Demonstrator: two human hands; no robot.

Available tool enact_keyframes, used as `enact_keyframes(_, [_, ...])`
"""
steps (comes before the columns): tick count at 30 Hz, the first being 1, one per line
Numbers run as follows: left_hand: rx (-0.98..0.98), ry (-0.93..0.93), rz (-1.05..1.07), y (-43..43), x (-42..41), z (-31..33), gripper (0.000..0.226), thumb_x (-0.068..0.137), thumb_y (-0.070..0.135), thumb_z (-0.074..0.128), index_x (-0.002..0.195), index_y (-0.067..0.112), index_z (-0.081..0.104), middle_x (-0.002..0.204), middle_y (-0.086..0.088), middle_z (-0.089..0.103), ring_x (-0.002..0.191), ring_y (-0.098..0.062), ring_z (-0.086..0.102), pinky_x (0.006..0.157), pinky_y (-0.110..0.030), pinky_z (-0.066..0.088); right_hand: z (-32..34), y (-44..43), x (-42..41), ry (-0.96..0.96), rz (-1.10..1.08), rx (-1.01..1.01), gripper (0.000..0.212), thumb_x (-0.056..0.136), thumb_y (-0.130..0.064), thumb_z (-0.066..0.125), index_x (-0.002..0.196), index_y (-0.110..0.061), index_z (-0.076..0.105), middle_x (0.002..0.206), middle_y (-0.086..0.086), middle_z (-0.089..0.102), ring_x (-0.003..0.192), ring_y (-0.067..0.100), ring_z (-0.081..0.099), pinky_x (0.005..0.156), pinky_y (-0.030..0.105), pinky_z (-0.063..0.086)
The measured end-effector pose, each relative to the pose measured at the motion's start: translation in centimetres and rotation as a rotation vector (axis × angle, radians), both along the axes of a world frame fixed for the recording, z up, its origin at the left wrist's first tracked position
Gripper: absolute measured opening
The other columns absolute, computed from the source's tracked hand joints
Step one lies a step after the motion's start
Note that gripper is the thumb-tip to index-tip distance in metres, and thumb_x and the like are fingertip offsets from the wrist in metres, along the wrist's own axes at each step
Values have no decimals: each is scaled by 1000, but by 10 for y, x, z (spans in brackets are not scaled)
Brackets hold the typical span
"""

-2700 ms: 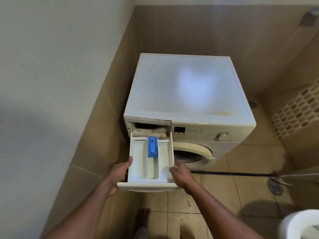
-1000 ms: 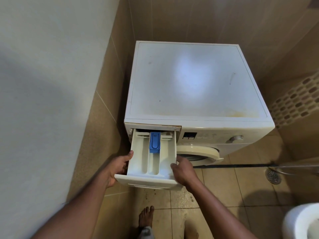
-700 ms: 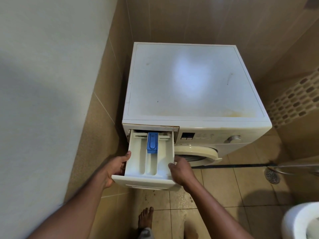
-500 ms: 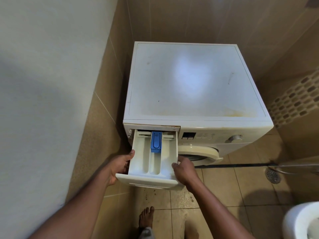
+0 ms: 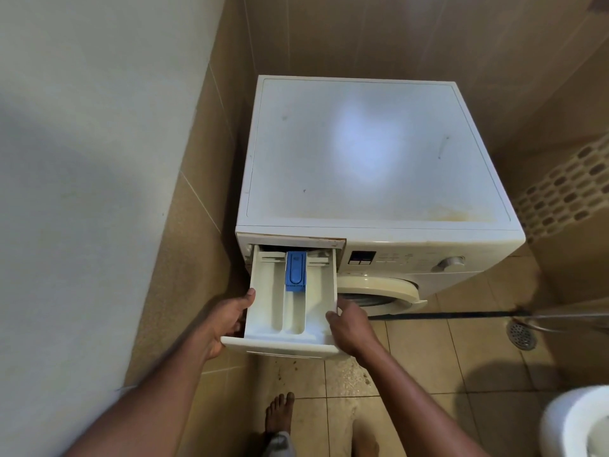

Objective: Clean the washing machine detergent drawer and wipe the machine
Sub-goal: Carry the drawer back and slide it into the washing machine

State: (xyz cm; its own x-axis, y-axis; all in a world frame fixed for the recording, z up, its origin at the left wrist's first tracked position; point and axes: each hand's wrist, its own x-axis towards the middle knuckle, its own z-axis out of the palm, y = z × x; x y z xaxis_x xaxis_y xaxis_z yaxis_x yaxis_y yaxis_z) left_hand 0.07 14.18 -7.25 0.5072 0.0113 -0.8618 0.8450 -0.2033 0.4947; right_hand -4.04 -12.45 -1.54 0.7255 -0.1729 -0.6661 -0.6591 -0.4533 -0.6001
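A white front-loading washing machine (image 5: 369,159) stands in a tiled corner, its top dusty with a yellowish stain near the front right. Its white detergent drawer (image 5: 291,311) sticks far out of the slot at the front left, with a blue insert (image 5: 296,271) in the middle compartment. My left hand (image 5: 227,319) grips the drawer's left side, thumb on the rim. My right hand (image 5: 349,324) grips the right side near the front panel. The drawer's back end sits inside the slot.
A wall stands close on the left. The control panel with a dial (image 5: 451,262) and the round door (image 5: 379,291) lie right of the drawer. A floor drain (image 5: 522,336) and a toilet (image 5: 580,420) are at the right; my bare foot (image 5: 280,412) is below the drawer.
The drawer was fully out of the machine 2.7 s ago; its back end now sits in the slot. In the last second it shifted slightly back and forth, both hands gripping throughout.
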Motion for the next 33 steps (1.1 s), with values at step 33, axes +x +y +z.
enact_keyframes(33, [-255, -352, 239, -21, -59, 32, 76, 90, 79, 29, 128, 25, 65, 112, -16, 75, 93, -33, 73, 74, -39, 57, 14, -10, -1, 7, -12, 93, 9, 97, -14, 53, 100, -9, 61, 95, 8, 63, 87, 23, 61, 76, 35, 53])
